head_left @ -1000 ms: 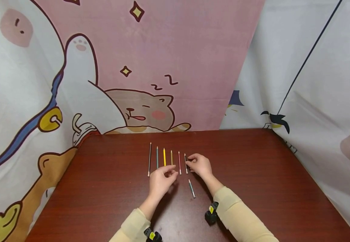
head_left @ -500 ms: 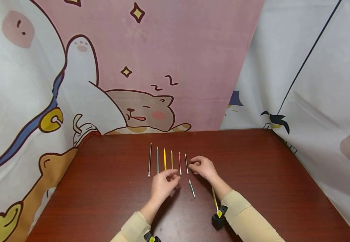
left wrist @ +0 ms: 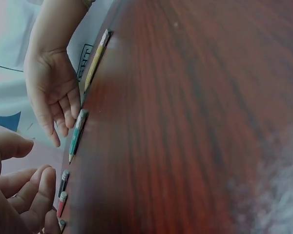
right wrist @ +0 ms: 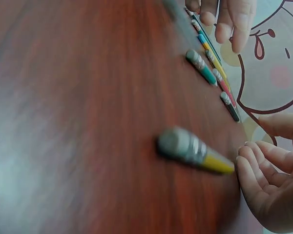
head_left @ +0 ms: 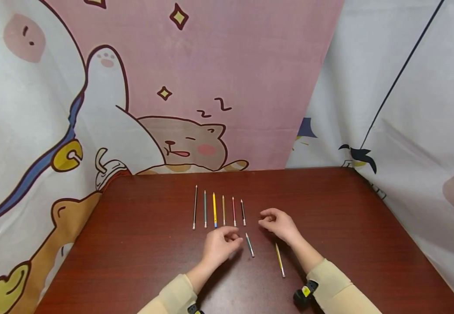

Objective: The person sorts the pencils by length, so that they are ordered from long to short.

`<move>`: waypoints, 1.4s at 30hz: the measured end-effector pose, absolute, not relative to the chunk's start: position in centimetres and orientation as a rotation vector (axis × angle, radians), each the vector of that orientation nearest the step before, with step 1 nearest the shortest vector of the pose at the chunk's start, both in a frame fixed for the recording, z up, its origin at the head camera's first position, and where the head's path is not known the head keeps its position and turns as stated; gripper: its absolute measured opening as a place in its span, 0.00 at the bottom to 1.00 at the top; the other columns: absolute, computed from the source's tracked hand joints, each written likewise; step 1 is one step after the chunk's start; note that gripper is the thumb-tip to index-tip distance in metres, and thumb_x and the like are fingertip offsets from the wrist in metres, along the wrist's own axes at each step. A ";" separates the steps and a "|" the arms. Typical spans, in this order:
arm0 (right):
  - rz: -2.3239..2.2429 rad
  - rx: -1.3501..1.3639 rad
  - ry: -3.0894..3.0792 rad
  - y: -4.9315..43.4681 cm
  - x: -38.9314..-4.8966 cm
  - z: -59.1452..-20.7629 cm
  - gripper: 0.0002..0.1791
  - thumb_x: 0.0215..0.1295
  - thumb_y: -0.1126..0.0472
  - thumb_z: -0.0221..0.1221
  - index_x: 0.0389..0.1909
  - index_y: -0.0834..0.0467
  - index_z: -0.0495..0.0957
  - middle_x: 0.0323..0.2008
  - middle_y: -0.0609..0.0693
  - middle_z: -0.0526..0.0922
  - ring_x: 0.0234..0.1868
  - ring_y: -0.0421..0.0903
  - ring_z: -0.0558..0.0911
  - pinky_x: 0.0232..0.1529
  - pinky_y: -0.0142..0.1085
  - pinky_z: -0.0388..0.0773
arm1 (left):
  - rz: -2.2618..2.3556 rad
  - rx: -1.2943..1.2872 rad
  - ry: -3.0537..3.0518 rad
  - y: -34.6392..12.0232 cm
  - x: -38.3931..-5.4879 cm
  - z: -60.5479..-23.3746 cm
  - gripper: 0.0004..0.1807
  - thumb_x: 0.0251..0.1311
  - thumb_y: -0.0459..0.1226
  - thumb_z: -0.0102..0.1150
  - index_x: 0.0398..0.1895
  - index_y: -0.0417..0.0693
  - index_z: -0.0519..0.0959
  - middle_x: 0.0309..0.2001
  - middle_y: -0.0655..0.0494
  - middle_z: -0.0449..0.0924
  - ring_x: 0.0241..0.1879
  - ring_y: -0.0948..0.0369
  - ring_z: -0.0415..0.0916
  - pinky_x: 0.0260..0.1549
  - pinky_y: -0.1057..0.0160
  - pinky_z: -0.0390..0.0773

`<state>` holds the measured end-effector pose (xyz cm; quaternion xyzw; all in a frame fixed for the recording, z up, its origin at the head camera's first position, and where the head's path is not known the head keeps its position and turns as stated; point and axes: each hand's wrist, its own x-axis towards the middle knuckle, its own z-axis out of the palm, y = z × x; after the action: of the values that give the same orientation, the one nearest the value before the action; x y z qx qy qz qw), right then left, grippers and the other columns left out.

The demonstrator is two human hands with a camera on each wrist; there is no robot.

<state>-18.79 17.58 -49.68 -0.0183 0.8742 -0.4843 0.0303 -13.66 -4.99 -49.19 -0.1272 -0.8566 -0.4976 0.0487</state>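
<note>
In the head view several pencils lie in a row on the table: a long dark one (head_left: pixel 194 208), a teal one (head_left: pixel 205 210), a yellow one (head_left: pixel 214 209), a tan one (head_left: pixel 224 211), a red one (head_left: pixel 234 212) and a short black one (head_left: pixel 243 213). Nearer the person lie a short green pencil (head_left: pixel 249 245) and a yellow-sided pencil (head_left: pixel 280 261). My left hand (head_left: pixel 220 247) hovers left of the green pencil, fingers loosely bent, holding nothing. My right hand (head_left: pixel 281 224), likewise holding nothing, is beyond the yellow-sided pencil and right of the black one.
The dark red-brown wooden table (head_left: pixel 140 257) carries all the pencils. A cartoon-printed cloth (head_left: pixel 258 87) hangs behind its far edge, with more printed cloth along both sides. Each sleeve bears a black wrist camera; the right one (head_left: pixel 304 294) is close to the tabletop.
My right hand has left the black pencil and drawn back to the right, uncovering the yellow-sided pencil. My left hand has shifted right and nearer, off the row's lower ends.
</note>
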 end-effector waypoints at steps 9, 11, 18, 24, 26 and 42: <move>-1.462 -0.146 2.755 20.0 -16.7 -49.9 0.18 0.60 0.60 0.68 0.48 0.65 0.81 0.34 0.48 0.83 0.35 0.44 0.81 0.39 0.38 0.76 | -1.519 -0.413 -2.636 -4.3 -13.3 -49.8 0.19 0.48 0.36 0.72 0.44 0.36 0.84 0.33 0.49 0.86 0.29 0.60 0.83 0.30 0.69 0.77; -1.453 -0.139 2.750 20.4 -16.3 -49.9 0.18 0.59 0.60 0.68 0.49 0.64 0.81 0.35 0.48 0.83 0.36 0.44 0.81 0.39 0.37 0.77 | -1.477 -0.419 -2.656 -4.1 -13.2 -50.0 0.20 0.47 0.37 0.72 0.44 0.36 0.84 0.34 0.50 0.85 0.30 0.60 0.83 0.31 0.69 0.77; -1.403 -0.171 2.779 21.8 -14.7 -49.9 0.19 0.58 0.61 0.69 0.50 0.63 0.81 0.36 0.49 0.84 0.37 0.44 0.81 0.40 0.36 0.77 | -1.275 -0.443 -2.703 -3.6 -13.1 -50.3 0.22 0.44 0.42 0.72 0.44 0.42 0.84 0.36 0.55 0.84 0.33 0.61 0.81 0.34 0.67 0.77; -1.397 -0.274 2.783 22.5 -13.6 -50.1 0.21 0.58 0.62 0.70 0.50 0.65 0.80 0.39 0.51 0.84 0.38 0.45 0.81 0.39 0.34 0.77 | -1.058 -0.459 -2.714 -3.2 -12.9 -50.8 0.22 0.42 0.48 0.74 0.42 0.49 0.85 0.36 0.59 0.83 0.34 0.65 0.78 0.34 0.59 0.72; -1.391 -0.293 2.784 22.6 -13.2 -50.1 0.21 0.58 0.61 0.69 0.51 0.65 0.80 0.40 0.51 0.84 0.39 0.45 0.80 0.39 0.34 0.77 | -1.022 -0.449 -2.725 -3.1 -12.9 -50.9 0.23 0.42 0.49 0.74 0.42 0.50 0.85 0.37 0.60 0.83 0.35 0.65 0.78 0.35 0.57 0.70; -1.286 -0.584 3.020 22.6 -10.5 -51.7 0.27 0.50 0.62 0.74 0.52 0.65 0.80 0.37 0.46 0.79 0.37 0.42 0.78 0.33 0.32 0.76 | -0.925 -0.402 -2.762 -2.3 -13.1 -51.5 0.28 0.40 0.53 0.75 0.45 0.50 0.85 0.37 0.63 0.81 0.41 0.62 0.76 0.39 0.57 0.69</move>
<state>-10.45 22.61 -51.68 -0.1743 0.9017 -0.3839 -0.0957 -13.14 -2.29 -51.51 -0.1359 -0.9346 -0.3130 0.1002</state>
